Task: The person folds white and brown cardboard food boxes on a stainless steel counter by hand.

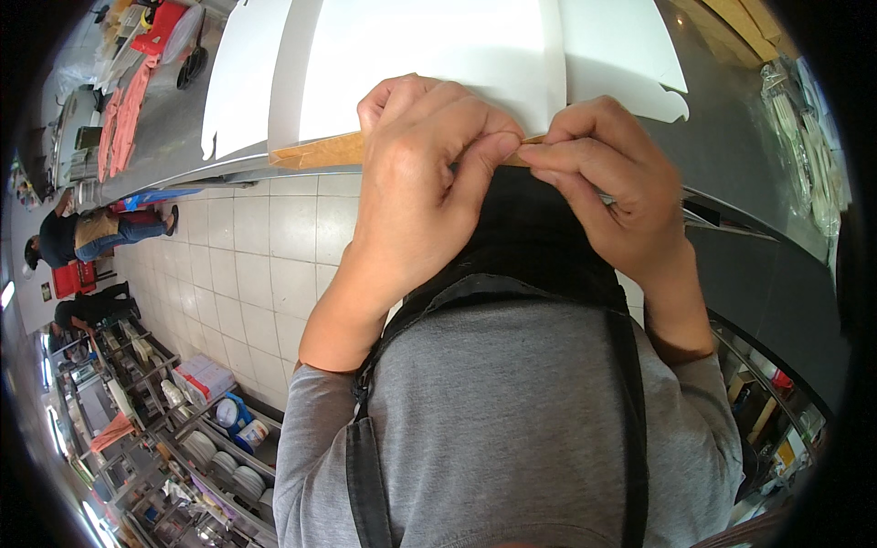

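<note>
A partly folded cardboard box blank (425,48), white on the face towards me, lies on the dark worktop (171,123). Creased side panels spread out to its left and right. Along the near edge a brown strip of the board (318,152) is folded up. My left hand (428,164) pinches this strip between thumb and fingers near its middle. Just right of it, my right hand (610,178) grips the same edge with its fingertips, close to the left thumb. Both hands cover part of the strip.
Plastic-wrapped forks (798,137) lie at the right, below brown cardboard (743,27). Pink cloths (127,120) are on the worktop's left. Two people, one in a tan apron (96,229), are across the tiled floor (294,226). A metal rack holds stacked plates (248,481).
</note>
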The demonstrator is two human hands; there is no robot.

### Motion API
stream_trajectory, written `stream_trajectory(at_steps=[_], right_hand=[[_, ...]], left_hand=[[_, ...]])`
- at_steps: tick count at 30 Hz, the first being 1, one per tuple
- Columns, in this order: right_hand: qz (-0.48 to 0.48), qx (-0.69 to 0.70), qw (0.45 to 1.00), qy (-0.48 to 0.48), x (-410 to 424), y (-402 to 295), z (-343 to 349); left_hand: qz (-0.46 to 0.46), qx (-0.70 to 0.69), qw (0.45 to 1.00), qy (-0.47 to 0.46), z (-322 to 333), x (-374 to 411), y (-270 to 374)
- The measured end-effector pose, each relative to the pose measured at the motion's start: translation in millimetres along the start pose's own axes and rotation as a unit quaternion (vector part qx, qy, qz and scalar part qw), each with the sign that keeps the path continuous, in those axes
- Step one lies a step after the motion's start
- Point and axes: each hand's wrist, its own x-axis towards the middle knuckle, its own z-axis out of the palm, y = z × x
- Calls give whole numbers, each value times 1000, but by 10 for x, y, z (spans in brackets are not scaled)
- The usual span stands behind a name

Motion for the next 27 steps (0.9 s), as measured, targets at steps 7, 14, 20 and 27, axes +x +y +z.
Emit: stream_trajectory(at_steps=[7,14,20,27], right_hand=[[38,25,997,-64,21,41,-180],[61,20,998,-16,177,-115,-73],[102,49,994,11,150,-111,-25],[119,6,993,-20,85,-114,-86]], left_hand=[[-1,3,999,-37,-164,-42,82],[20,42,998,36,-68,-33,163],[73,59,993,69,-25,-94,73],[41,75,995,50,-97,-153,25]])
